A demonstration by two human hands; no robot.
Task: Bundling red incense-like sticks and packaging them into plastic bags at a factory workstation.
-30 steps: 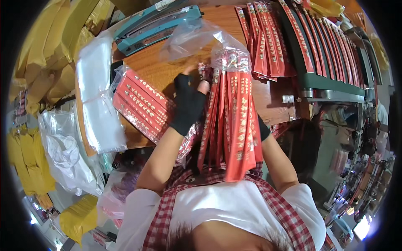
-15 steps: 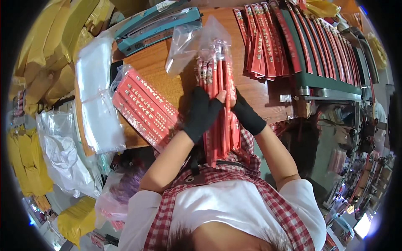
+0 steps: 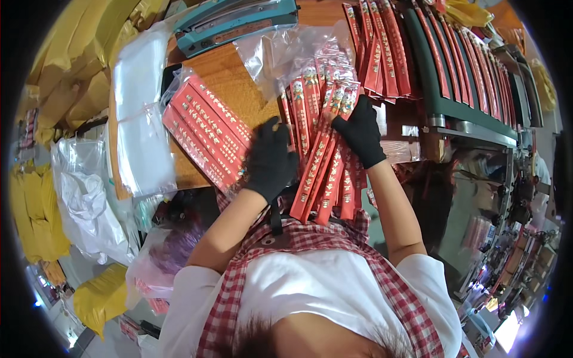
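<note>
Slim red packets (image 3: 325, 152) fanned out over the near edge of the wooden counter (image 3: 221, 77), their upper ends at a clear plastic bag (image 3: 261, 59). The right hand's (image 3: 362, 132) grip held their right side; whether the left hand's (image 3: 271, 160) grip, blurred beside them, held any could not be told. Leftward lay a packed pouch (image 3: 206, 131) of similar packets; beyond stood a turquoise impulse sealer (image 3: 239, 30).

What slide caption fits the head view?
Black-gloved left hand and right hand at a fanned bundle of slim red packets by a wooden table.
</note>
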